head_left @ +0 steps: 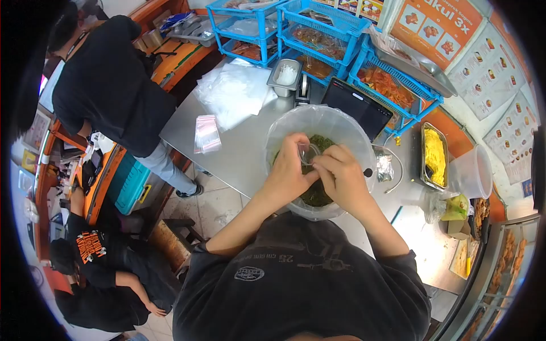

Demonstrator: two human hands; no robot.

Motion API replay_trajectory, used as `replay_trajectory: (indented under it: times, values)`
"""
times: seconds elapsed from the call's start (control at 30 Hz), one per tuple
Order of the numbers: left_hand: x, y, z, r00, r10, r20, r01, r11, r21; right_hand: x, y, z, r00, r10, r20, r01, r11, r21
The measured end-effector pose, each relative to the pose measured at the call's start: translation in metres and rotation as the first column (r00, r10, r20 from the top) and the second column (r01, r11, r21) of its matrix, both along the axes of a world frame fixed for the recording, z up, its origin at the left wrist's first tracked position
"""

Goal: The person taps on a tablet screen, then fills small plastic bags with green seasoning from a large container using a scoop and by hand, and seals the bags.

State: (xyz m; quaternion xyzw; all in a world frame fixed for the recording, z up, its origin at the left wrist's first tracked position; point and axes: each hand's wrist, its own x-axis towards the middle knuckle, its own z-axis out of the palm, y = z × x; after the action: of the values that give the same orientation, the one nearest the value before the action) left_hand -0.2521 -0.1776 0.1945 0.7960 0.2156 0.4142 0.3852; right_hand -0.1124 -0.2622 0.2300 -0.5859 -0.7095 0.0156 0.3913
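Note:
My left hand (290, 165) and my right hand (340, 173) are close together over a large translucent plastic tub (276, 128). Between them is a small clear plastic bag (309, 153), its mouth rounded; my left fingers curl around one side and my right fingertips pinch the other. Dark green, finely cut food (318, 196) lies inside the tub, partly hidden by my hands. To the left, a stack of small clear bags with pinkish edges (207, 134) lies on the steel table (242, 156).
Behind the tub stand a tablet (357, 108), a metal container (285, 77) and blue tiered baskets (324, 42). Plastic sheets (233, 94) lie left; a tray of yellow food (434, 154) sits right. One person (114, 85) stands at left, with others (108, 256) lower left.

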Motion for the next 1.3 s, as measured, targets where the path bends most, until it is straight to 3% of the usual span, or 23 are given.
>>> replay_trajectory:
  times: [0.03, 0.13, 0.23, 0.33, 0.43, 0.5, 0.57, 0.63, 0.83, 0.93, 1.07, 1.13, 1.3]
  values:
    - [-0.001, 0.001, 0.002, 0.998, 0.007, 0.06, -0.011, 0.998, 0.063, 0.001, 0.002, -0.001, 0.999, -0.029, 0.024, 0.028, 0.999, 0.031]
    - [-0.011, 0.002, 0.02, 0.995, 0.096, -0.035, -0.068, 0.875, 0.479, 0.003, 0.0, -0.002, 0.997, -0.034, 0.064, 0.028, 0.996, 0.091]
    - [-0.016, -0.001, 0.025, 0.891, 0.189, -0.413, 0.083, 0.826, 0.557, 0.007, -0.003, -0.001, 0.988, -0.065, 0.137, 0.054, 0.995, 0.082]
    - [-0.012, 0.0, 0.023, 0.937, 0.25, -0.245, -0.118, 0.885, 0.449, 0.013, -0.008, 0.002, 0.997, -0.058, 0.055, 0.053, 0.995, 0.09]
    - [-0.012, 0.007, 0.017, 0.999, -0.025, 0.023, 0.027, 0.996, -0.087, 0.018, -0.017, 0.01, 0.998, -0.006, -0.066, 0.01, 0.999, 0.047]
    - [-0.01, 0.012, 0.005, 0.979, -0.123, 0.162, 0.168, 0.938, -0.303, 0.019, -0.02, 0.012, 0.989, 0.001, -0.15, 0.005, 0.999, 0.036]
    - [-0.008, 0.01, 0.002, 0.932, -0.158, 0.325, 0.314, 0.8, -0.511, 0.016, -0.021, 0.012, 0.956, -0.039, -0.29, 0.038, 0.999, -0.009]
    - [-0.002, 0.008, 0.001, 0.902, -0.121, 0.414, 0.334, 0.803, -0.494, 0.01, -0.022, 0.009, 0.87, -0.14, -0.473, 0.101, 0.989, -0.107]
    - [-0.002, 0.007, -0.003, 0.872, -0.059, 0.487, 0.335, 0.797, -0.503, 0.01, -0.02, -0.003, 0.834, -0.17, -0.525, 0.123, 0.985, -0.124]
    - [-0.002, 0.004, -0.006, 0.893, -0.046, 0.447, 0.278, 0.838, -0.47, 0.013, -0.022, -0.006, 0.922, -0.152, -0.357, 0.139, 0.988, -0.062]
    - [-0.001, 0.002, 0.0, 0.908, -0.03, 0.417, 0.234, 0.863, -0.448, 0.008, -0.014, 0.0, 0.935, -0.166, -0.314, 0.192, 0.98, 0.055]
    - [0.0, -0.004, 0.011, 0.956, -0.057, 0.289, 0.167, 0.912, -0.374, 0.002, -0.01, 0.01, 0.971, -0.141, -0.193, 0.169, 0.977, 0.132]
    - [0.003, -0.01, 0.014, 0.986, -0.049, 0.16, 0.081, 0.977, -0.198, -0.006, -0.007, 0.005, 0.969, -0.168, -0.183, 0.186, 0.979, 0.089]
